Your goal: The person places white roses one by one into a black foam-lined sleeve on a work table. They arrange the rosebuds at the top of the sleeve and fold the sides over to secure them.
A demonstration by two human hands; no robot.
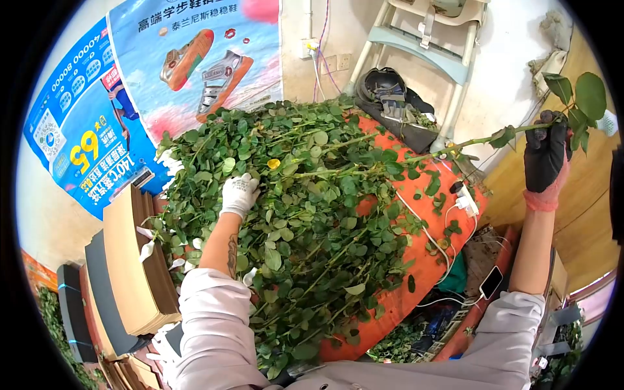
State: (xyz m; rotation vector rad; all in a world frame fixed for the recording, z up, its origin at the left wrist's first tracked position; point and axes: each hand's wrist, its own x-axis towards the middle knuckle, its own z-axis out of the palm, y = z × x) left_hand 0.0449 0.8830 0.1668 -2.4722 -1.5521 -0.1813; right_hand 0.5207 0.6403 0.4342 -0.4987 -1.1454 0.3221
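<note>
A large heap of green leafy stems lies over an orange surface. My left hand, in a white glove, rests at the leaves on the left part of the heap, its fingers curled; what they hold, if anything, is hidden. At the upper right my right hand, in a black and pink glove, is raised beyond the surface's edge and closed around a long green stem. That stem slants down leftward over the heap, with leaves at its upper end beyond my right hand.
Stacked cardboard stands at the left. Behind are posters, a high chair and a dark bag. A power strip with white cables lies on the orange surface's right side, and a phone sits below it.
</note>
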